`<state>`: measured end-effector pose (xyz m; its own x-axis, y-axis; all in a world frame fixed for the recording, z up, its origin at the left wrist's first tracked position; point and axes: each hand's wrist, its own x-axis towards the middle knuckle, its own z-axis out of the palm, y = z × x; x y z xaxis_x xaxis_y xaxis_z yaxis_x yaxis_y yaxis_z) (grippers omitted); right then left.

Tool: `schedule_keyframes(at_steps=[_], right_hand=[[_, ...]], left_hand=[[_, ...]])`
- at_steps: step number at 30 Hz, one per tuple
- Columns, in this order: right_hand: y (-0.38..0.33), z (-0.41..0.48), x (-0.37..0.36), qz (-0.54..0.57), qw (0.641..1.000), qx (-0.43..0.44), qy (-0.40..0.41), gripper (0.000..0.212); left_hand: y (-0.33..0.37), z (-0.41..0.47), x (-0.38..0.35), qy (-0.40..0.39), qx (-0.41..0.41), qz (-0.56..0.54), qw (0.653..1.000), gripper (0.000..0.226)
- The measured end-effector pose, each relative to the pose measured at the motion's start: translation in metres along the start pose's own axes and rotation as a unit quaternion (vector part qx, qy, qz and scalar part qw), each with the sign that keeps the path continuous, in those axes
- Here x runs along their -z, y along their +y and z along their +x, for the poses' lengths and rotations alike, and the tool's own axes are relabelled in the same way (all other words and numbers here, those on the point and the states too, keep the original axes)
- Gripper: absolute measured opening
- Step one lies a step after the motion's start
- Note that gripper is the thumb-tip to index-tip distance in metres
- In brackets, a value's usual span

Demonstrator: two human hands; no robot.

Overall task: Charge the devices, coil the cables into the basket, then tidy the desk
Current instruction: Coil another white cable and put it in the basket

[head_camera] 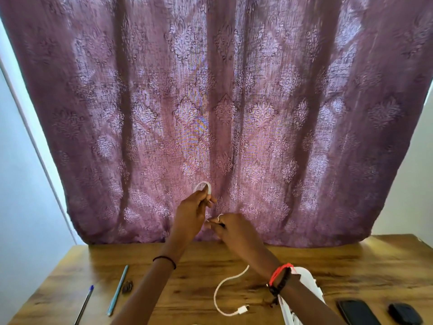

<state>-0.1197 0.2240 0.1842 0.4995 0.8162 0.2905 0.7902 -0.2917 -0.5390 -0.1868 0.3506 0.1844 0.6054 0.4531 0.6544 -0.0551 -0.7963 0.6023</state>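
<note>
With left hand (191, 214) curled round small loops of thin white charging cable (215, 296), right hand (234, 227) pinching its strand, above the brown wooden desk's (351, 266) far edge: wind evenly, drawing up the slack tail lying near the front edge.

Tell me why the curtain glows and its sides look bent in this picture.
Head view: daylight comes through the purple curtain from behind, with rainbow moiré near its middle; the wide lens bows the curtain's sides; the left hand and right hand, holding the white cable, look slightly soft.
</note>
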Motion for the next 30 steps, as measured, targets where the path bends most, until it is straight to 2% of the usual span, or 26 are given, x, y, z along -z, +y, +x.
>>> schedule_keyframes(at_steps=[4, 9, 12, 17, 22, 30], right_hand=[[0.007, 0.005, 0.018, -0.001, 1.000, 0.026, 0.014, 0.020], [0.011, 0.013, 0.042, -0.009, 0.997, 0.067, 0.044, 0.022], [0.019, 0.017, 0.058, 0.013, 0.994, 0.078, 0.072, 0.018], [0.034, 0.018, 0.066, 0.041, 0.986, 0.097, 0.126, 0.014], [0.040, 0.013, 0.065, 0.098, 0.982, 0.099, 0.124, 0.018], [0.048, 0.005, 0.061, 0.259, 0.956, 0.039, 0.132, 0.022]], left_hand=[[-0.006, -0.007, 0.003, -0.084, -0.032, 0.105, 0.990, 0.039], [-0.010, -0.015, 0.000, -0.114, -0.036, 0.136, 0.984, 0.039], [-0.011, -0.021, 0.001, -0.157, -0.019, 0.090, 0.983, 0.030], [0.005, -0.037, 0.002, -0.167, 0.017, -0.059, 0.984, 0.021], [0.022, -0.043, -0.001, -0.201, 0.039, -0.165, 0.965, 0.019], [0.036, -0.047, 0.000, -0.220, 0.084, -0.217, 0.947, 0.016]])
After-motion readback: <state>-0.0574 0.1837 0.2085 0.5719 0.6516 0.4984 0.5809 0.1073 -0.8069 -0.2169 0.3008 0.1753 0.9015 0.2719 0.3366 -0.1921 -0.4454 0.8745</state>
